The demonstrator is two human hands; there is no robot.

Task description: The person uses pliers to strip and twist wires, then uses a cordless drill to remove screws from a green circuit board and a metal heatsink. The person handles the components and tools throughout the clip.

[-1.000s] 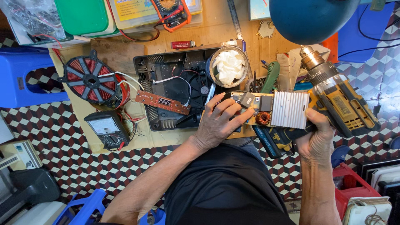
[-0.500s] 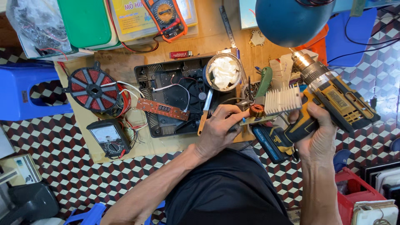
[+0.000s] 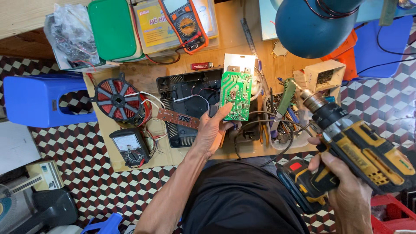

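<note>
The left hand [image 3: 212,132] pinches the green rectangular circuit board [image 3: 236,96] by its lower edge, upright above the black plastic casing [image 3: 186,106]. The right hand [image 3: 342,184] grips the yellow-and-black cordless drill [image 3: 351,145]. Steady the board before bringing the bit near.

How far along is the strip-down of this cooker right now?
Done: the black housing lies open, with the red coil and the narrow display board out beside it. In hand: the left hand holds the green circuit board up; the right hand grips the yellow drill. Left: wires still lie in the housing.
</note>
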